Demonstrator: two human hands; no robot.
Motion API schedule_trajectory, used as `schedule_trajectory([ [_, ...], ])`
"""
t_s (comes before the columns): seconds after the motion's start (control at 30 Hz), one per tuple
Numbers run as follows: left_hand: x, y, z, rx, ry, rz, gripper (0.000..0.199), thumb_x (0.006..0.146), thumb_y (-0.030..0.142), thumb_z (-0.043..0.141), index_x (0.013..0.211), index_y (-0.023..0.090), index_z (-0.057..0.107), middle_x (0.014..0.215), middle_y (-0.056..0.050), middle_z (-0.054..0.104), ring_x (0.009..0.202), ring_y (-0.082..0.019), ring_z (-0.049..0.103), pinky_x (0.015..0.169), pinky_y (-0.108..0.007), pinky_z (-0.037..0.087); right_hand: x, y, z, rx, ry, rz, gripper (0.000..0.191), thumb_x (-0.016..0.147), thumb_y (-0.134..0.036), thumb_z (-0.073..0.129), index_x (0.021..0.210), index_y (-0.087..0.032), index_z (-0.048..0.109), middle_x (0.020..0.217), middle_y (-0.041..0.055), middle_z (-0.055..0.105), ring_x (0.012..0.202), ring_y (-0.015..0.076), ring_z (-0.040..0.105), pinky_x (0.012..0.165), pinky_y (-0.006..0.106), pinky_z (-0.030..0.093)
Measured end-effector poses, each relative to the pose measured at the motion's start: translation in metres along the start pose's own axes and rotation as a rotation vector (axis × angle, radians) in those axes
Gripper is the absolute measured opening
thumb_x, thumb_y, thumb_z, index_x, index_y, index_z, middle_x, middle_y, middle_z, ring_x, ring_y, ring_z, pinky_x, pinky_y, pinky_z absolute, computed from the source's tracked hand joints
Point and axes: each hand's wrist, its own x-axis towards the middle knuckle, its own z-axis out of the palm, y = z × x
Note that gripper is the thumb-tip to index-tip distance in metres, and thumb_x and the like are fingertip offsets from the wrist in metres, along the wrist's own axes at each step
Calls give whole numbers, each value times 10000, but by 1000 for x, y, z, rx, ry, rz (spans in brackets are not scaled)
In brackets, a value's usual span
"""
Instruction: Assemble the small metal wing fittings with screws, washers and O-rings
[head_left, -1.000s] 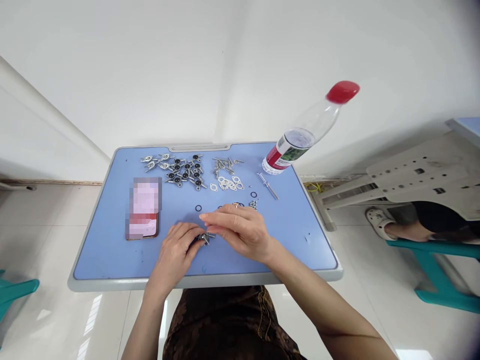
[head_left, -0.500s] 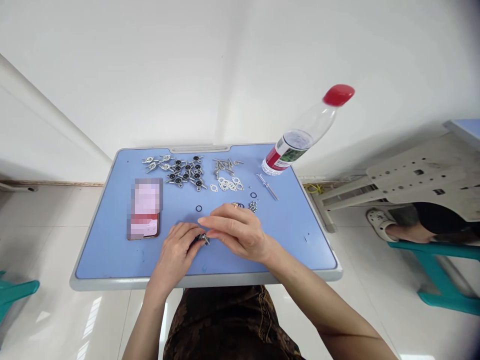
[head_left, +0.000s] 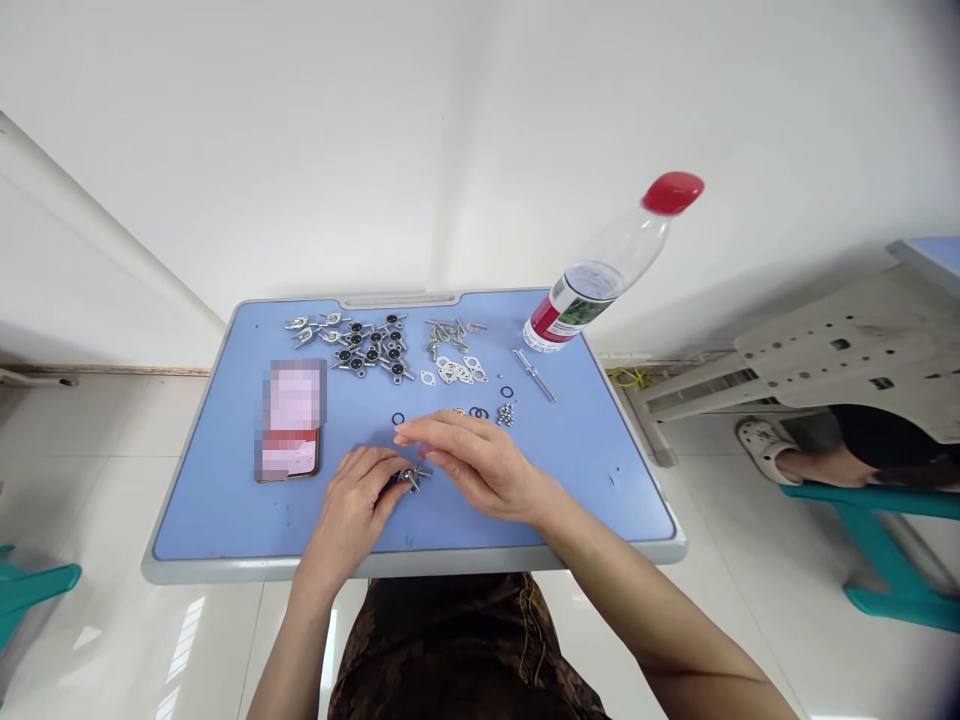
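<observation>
Head view: near the front edge of the desk (head_left: 225, 525), the left hand (head_left: 354, 497) pinches one metal fitting (head_left: 411, 479) between closed fingers; the right hand (head_left: 484, 466) arches over it, its fingers curled, any grip impossible to tell. A loose pinch could let the fitting twist away; a sideways brush might scatter the silver beads (head_left: 505, 414). Counted: one bottle (head_left: 574, 303), one phone (head_left: 300, 455), one metal rod (head_left: 535, 376), four plain fittings (head_left: 332, 319), roughly ten black-topped fittings (head_left: 376, 337); beads and overlapping white plates (head_left: 459, 373) are too jumbled to count.
</observation>
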Motion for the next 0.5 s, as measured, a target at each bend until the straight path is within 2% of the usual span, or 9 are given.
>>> schedule_trajectory([
  [0.07,0,0,0,2,1,0,191,930,275,529,1097,232,611,1044,-50,669,951,-210,611,838,-392,494,1,0,0,34,15,10,318,960,-103,443,1261,-186,503,955,60,689,894,127,642,759,260,531],
  [0.17,-1,0,1,5,5,-4,188,935,275,521,1095,225,605,1051,-55,665,955,-209,607,840,-393,494,1,1,2,21,94,15,216,918,-136,563,1127,-189,569,820,21,684,739,114,633,676,237,522],
  [0.23,-1,0,1,5,9,-3,174,937,274,518,1078,217,603,1063,-59,663,964,-209,604,847,-392,492,2,1,5,19,124,-5,176,896,-150,604,1065,-193,581,805,17,682,701,114,622,649,239,520],
  [0.37,0,0,1,-10,-1,-9,172,939,270,517,1078,218,604,1050,-53,662,952,-202,602,839,-379,487,0,2,7,30,160,-5,206,877,-149,630,1071,-207,590,796,18,682,687,120,629,634,245,526],
  [0.5,0,-1,1,-17,-14,-17,168,937,274,520,1071,220,604,1034,-50,659,937,-197,600,849,-378,480,-5,3,4,63,312,81,223,868,-148,639,1076,-224,612,782,12,684,705,135,654,652,267,541],
])
